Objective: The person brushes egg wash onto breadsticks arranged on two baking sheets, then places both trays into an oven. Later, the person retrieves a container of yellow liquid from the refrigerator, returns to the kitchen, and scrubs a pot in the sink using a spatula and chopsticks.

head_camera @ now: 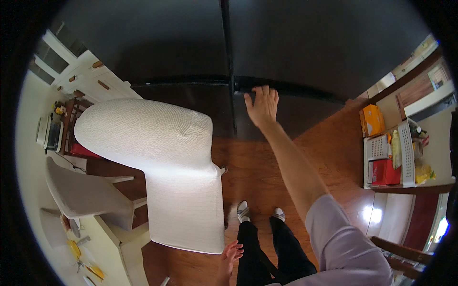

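Observation:
My right hand (264,109) reaches forward to a large black refrigerator-like cabinet with several door panels. Its fingertips hook over the top edge of the lower right door (297,111), at the dark recessed groove below the upper right door (315,43). The thumb lies apart against the front. That lower door looks closed. My left hand (232,252) hangs low with loosely spread fingers and holds nothing. It is close to the seat corner of a chair with a pale fabric cover (186,211); whether it touches the cover cannot be seen.
The covered chair stands left of my legs, its backrest close before the lower left door (193,103). Another pale chair (89,193) and a table (103,246) are further left. At right are a white plastic rack (408,153) and an orange box (372,120). The floor (250,171) is wood-toned.

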Demonstrator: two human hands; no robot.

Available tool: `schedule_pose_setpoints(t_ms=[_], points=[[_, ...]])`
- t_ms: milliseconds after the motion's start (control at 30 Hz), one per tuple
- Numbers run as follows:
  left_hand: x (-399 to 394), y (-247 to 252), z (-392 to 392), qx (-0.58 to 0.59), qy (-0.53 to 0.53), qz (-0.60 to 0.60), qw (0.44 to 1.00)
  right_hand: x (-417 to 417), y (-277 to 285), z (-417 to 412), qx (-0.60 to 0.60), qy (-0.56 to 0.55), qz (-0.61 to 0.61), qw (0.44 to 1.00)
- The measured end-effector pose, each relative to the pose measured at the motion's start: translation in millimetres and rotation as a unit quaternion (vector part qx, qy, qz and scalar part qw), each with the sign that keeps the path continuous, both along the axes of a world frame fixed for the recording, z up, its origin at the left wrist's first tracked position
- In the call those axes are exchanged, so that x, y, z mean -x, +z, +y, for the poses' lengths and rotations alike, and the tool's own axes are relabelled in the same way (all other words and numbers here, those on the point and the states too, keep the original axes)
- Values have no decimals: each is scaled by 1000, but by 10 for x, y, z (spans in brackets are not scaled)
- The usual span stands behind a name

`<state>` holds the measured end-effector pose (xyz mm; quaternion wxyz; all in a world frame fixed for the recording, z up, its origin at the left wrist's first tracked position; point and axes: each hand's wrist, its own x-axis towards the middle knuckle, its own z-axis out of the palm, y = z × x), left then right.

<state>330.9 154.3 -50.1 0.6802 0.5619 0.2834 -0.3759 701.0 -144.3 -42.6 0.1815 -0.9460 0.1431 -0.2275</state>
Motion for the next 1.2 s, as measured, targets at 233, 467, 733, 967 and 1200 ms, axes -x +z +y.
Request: schedule_pose_setpoints(t_ms=[233, 467, 733, 967, 1200], points=[[-441, 277, -478, 31, 34, -45, 998, 1695, -8, -264, -57, 186, 13, 981], [-1623, -174, -1460, 84, -48, -135, 986, 3380, -129, -964, -289, 121, -47, 949], [-3824, -708, -2945, 86, -12, -316, 945, 3614, -265, -1686, -698, -10, -260, 667], [-4775, -781, -3199, 15, 38, -363, 931, 2877, -801, -1074, -735, -43, -200, 646], [-5233, -740, -3325, 56, 64, -359, 929, 750, -892, -1209, -489, 7, -154, 858]])
